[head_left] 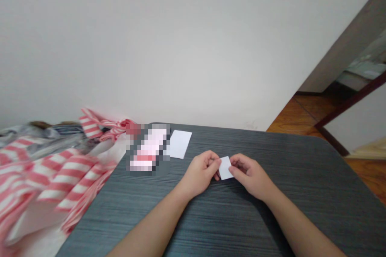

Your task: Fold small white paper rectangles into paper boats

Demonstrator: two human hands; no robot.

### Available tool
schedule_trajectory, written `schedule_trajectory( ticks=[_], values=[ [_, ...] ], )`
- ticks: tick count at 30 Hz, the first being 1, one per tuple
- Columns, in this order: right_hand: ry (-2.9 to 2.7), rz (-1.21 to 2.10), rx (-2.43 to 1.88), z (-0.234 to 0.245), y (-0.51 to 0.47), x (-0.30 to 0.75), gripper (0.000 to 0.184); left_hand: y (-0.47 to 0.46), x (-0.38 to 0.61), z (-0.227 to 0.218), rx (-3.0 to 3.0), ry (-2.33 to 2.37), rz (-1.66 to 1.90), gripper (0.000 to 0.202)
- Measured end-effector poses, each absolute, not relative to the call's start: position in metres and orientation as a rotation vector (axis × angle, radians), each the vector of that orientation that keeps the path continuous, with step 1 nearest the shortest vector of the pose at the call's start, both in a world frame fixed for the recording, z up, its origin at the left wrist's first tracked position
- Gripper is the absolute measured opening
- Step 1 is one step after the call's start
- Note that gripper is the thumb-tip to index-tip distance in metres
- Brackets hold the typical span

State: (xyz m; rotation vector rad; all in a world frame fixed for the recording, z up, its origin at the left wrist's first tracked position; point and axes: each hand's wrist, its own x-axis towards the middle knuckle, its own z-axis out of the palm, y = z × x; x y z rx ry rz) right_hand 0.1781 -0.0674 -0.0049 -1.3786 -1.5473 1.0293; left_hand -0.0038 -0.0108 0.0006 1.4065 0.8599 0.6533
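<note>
Two grips, left hand (200, 172) and right hand (249, 174), press together, pinching a small white paper (225, 168) over the grey worktop (301, 164), its edges part-hidden. A white sheet (180, 143) lies at 11 o'clock, beside a pixelated, indecipherable object (147, 148); striped cloth (57, 176) sits at 9 o'clock.

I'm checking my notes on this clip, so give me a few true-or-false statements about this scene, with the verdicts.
1. The left hand and right hand both grip a small white piece of paper. True.
2. The right hand is empty. False: its fingers hold the paper.
3. A larger white sheet of paper lies on the dark grey table, beyond the hands. True.
4. The red-and-white striped cloth lies to the right of the table. False: it lies to the left.
5. A wooden floor shows at the right, past the table. True.
</note>
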Motion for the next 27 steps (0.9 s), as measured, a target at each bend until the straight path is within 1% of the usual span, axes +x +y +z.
schedule_trajectory(
  ticks=[2, 7, 11, 17, 22, 27],
  values=[
    [-1.549, 1.04, -1.379, -0.0068, -0.0669, 0.1782, 0.01, -0.0105, -0.0036, -0.0006, 1.385, 0.843, 0.663, 0.021],
    [-1.55, 0.89, -1.479, -0.0077, -0.0649, 0.181, 0.013, -0.0125, -0.0042, 0.0009, 1.379, 0.804, 0.622, 0.022],
    [-1.55, 0.873, -1.467, -0.006, -0.065, 0.1822, 0.014, -0.0141, -0.0052, 0.0023, 1.453, 0.779, 0.564, 0.025],
    [-1.524, 0.967, -1.424, -0.0072, -0.066, 0.1816, 0.012, -0.014, -0.0058, 0.0013, 1.422, 0.809, 0.574, 0.029],
    [-1.49, 1.005, -1.446, -0.0087, -0.0666, 0.1829, 0.014, -0.0129, -0.0059, 0.002, 1.416, 0.773, 0.576, 0.03],
    [-1.341, 1.126, -1.412, -0.0131, -0.0661, 0.1854, 0.015, -0.0109, -0.0057, -0.005, 1.404, 0.752, 0.689, 0.033]
  ],
)
